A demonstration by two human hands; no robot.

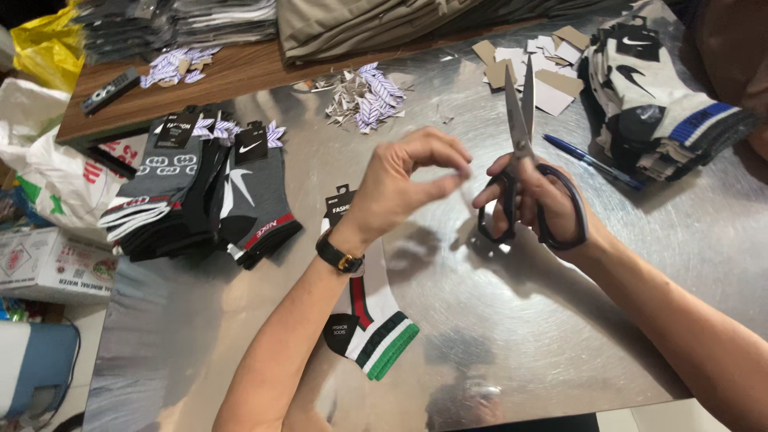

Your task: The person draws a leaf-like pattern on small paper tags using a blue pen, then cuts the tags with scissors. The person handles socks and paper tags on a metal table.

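While the head camera looks down over a shiny metal surface [640, 264], the right hand [532, 204] holds a pair of black-handled scissors [524, 152] upright, fingers and thumb through the loops, so this grip is clamped on the handles. The blades point away from the person and stand slightly parted near the tips. The left hand [408, 180] hovers just beside the scissors, thumb and forefinger brought together in a pinch; whether something tiny sits between them cannot be told. A black wristwatch [340, 258] circles the left wrist.

Under the left forearm lies a white sock [376, 320] with green and dark bands at the cuff, a red stripe and a black card tag, flat on the surface near its front edge. Open room lies to the right of and below the hands, where the metal is bare. To the left, a stack of grey and black socks [200, 192] with card tags sits close to the surface's left edge. Farther back, a heap of purple-striped paper scraps [364, 96] lies well apart from the hands. Pieces of brown cardboard [536, 68] and a blue pen [588, 160] rest behind the scissors, and a pile of black and white socks [656, 96] fills the far right corner.
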